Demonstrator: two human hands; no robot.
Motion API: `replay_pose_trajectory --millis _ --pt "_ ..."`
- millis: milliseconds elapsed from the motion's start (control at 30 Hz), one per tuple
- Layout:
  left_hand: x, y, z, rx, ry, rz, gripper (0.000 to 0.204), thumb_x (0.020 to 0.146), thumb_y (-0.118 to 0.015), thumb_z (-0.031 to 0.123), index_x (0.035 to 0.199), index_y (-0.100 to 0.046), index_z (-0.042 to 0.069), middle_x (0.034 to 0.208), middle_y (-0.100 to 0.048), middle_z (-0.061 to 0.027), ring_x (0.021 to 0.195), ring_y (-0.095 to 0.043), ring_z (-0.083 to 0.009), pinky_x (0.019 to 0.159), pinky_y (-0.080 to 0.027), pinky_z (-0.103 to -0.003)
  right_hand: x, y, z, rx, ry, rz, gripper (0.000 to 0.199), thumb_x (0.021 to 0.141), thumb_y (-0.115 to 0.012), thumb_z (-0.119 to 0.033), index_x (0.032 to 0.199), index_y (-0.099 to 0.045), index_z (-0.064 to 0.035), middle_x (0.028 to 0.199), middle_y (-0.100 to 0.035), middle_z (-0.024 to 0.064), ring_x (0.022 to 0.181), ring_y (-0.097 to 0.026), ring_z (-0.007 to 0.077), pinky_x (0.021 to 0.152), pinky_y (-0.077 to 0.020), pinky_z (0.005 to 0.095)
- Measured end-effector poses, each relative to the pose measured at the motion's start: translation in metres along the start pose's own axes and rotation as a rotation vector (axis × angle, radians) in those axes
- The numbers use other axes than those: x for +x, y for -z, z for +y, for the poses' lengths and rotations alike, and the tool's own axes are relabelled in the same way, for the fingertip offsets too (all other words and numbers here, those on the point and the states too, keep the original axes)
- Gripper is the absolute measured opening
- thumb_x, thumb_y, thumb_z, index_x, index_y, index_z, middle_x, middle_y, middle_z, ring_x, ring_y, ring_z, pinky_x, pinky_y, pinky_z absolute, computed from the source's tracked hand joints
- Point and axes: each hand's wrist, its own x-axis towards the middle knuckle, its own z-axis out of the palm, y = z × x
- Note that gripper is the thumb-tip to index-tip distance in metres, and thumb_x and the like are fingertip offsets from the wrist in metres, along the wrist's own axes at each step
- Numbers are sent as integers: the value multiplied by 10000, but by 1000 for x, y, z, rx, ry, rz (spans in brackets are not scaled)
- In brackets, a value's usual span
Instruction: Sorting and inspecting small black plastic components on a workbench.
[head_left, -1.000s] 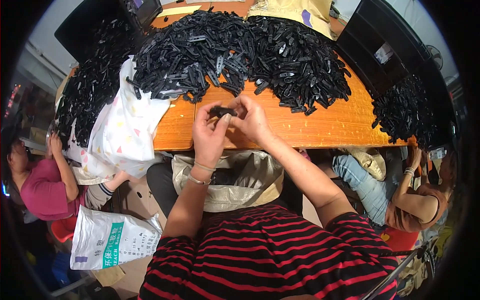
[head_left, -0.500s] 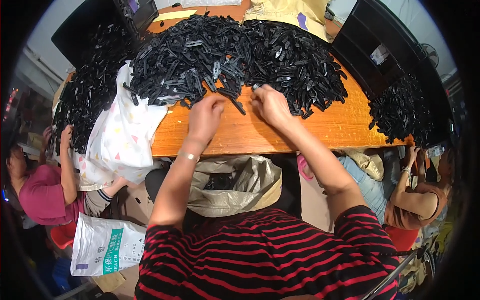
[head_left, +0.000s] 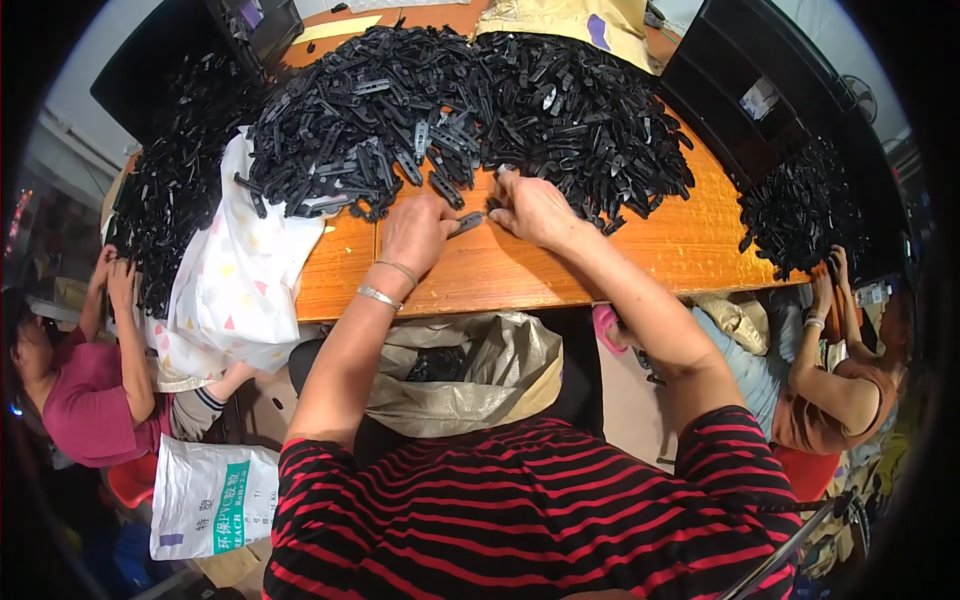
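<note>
My left hand (head_left: 414, 234) is closed at the table's near side, pinching one end of a slim dark grey plastic piece (head_left: 467, 222) that points toward my other hand. A hand's width to the right, my right hand (head_left: 542, 210) has thumb and fingers drawn together. A small dark piece (head_left: 493, 204) shows at its fingertips, its kind mostly hidden. Something pale also shows by the index finger, too small to make out. Just beyond my hands lie a heap of grey-black elongated plastic pieces (head_left: 330, 125) and, to its right, a heap of shorter black pieces (head_left: 590, 125).
An open woven sack (head_left: 500, 405) with dark pieces inside stands in front of me below the table edge (head_left: 470, 290). White patterned cloth (head_left: 245, 270) hangs at left. Black bins (head_left: 725, 100) flank the heaps. Co-workers sit left (head_left: 95, 410) and right (head_left: 830, 400).
My left hand has come down onto a grey piece and now pinches it. My right hand stays near the same spot, with a small dark piece now visible at its fingertips.
</note>
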Motion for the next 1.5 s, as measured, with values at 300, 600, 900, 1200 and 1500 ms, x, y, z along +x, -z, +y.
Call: replay_pose_trajectory --millis 300,600,900,1200,1500 --pt "-14 5 11 6 -75 122 180 774 -695 146 918 -697 38 872 -618 -150 824 -613 -346 720 -490 -418 -15 0 7 -79 198 103 207 786 -661 -79 987 -625 -44 890 -625 139 769 -622 342 657 -506 404" --pt "-11 -10 4 -184 -7 158 231 774 -696 59 998 -660 14 900 -637 -112 748 -636 -234 670 -511 -330 -18 1 3 -130 310 -31 192 753 -650 -87 940 -647 -45 920 -611 151 829 -621 351 720 -509 423" --pt "-30 -4 19 -1283 286 41 283 855 -616 -11 1132 -562 -14 990 -643 -54 804 -625 -90 701 -520 -195 -39 -14 -43 414 105 355 208 796 -682 -88 986 -662 -5 783 -585 131 644 -596 238 612 -478 339" --pt "-40 -8 19 -1214 99 196 300 850 -588 -62 1147 -554 -32 1018 -632 -72 906 -622 -114 793 -521 -230 -39 -16 -57 431 136 392 219 755 -719 -48 970 -684 -26 762 -578 112 602 -579 210 577 -462 322" --pt "-60 12 57 -1048 109 308 300 849 -631 0 1139 -558 -27 973 -641 -73 849 -631 -115 740 -514 -225 -44 -19 -65 493 82 398 270 725 -742 -31 968 -627 -8 749 -581 93 615 -597 181 589 -492 300"
